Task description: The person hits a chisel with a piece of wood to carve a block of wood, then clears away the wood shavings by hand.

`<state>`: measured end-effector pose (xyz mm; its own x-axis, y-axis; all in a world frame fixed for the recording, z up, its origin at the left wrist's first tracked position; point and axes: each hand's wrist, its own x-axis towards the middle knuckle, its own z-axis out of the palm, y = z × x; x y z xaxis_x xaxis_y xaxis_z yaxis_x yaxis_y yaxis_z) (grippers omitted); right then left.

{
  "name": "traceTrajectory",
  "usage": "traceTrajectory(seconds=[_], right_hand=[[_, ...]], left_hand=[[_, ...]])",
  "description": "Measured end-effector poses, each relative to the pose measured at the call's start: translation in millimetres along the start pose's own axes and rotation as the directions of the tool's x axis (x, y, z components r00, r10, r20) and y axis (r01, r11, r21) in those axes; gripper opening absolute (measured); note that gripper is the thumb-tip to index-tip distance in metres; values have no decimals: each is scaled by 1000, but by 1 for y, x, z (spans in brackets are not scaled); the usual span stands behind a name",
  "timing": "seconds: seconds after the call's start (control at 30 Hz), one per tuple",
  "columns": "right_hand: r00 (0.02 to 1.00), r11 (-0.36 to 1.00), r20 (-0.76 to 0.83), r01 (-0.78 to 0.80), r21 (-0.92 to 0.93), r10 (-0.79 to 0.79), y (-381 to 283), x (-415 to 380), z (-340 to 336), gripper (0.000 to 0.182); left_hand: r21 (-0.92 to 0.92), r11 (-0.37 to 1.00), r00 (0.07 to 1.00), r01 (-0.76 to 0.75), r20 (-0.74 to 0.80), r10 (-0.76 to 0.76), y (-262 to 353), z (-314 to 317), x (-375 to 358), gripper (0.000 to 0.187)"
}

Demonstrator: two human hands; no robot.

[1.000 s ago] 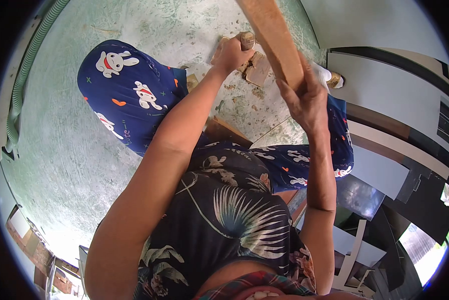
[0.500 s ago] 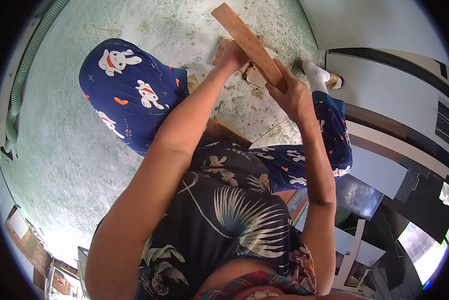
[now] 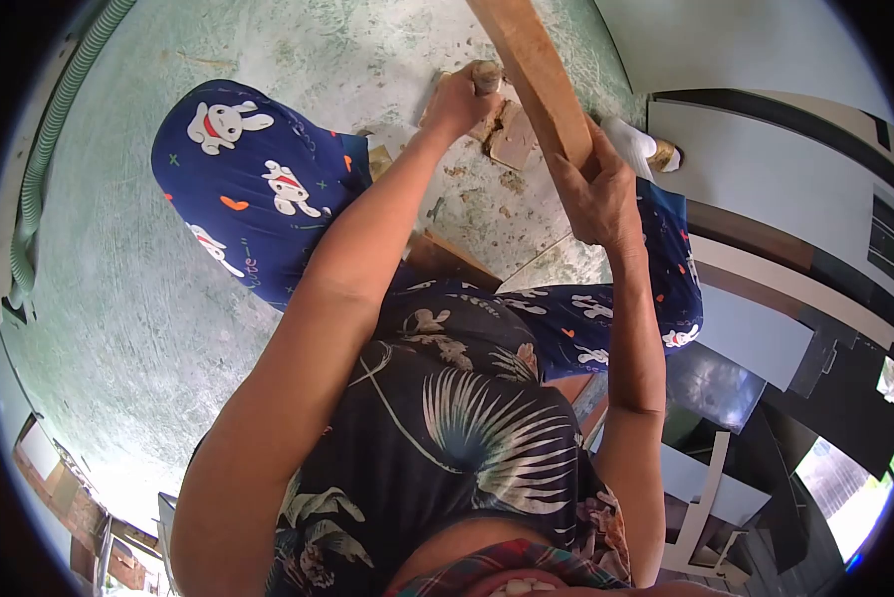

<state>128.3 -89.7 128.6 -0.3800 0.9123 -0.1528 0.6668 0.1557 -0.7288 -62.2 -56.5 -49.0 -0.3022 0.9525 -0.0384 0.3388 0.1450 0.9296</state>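
My left hand (image 3: 455,107) is closed around a short, round-ended brown object (image 3: 486,77), too small to name for certain, above tan blocks on the floor. My right hand (image 3: 598,194) grips the lower end of a long wooden board (image 3: 539,75), thumb on one side. The board slants up to the left and leaves the view at the top edge. Between the hands, a pale tan block (image 3: 513,137) with crumbly brown edges lies on the stained floor.
The knees in blue patterned trousers (image 3: 238,189) frame the work spot. A wooden piece (image 3: 455,261) lies close in front of the body. Panels (image 3: 756,149) are stacked on the right, near a foot in a white sock (image 3: 626,144). A ribbed hose (image 3: 39,169) runs along the left.
The board has moved up and right with my right hand and stands steeper. My left hand is now apart from it, and the round-ended object and more of the tan block show.
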Motion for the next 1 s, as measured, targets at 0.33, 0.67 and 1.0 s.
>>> traceTrajectory(seconds=[0.33,0.67,1.0], right_hand=[[1000,999,15,-14,-46,14,-10,-4,-10,60],[999,999,22,-36,0,36,-4,-3,-8,61],[999,999,24,-40,-25,41,-8,-3,-9,61]], left_hand=[[-5,1000,1000,-2,-18,2,-4,7,0,28],[-42,999,999,-15,-38,14,1,3,-1,27],[-21,1000,1000,-6,-4,6,5,3,-1,25]])
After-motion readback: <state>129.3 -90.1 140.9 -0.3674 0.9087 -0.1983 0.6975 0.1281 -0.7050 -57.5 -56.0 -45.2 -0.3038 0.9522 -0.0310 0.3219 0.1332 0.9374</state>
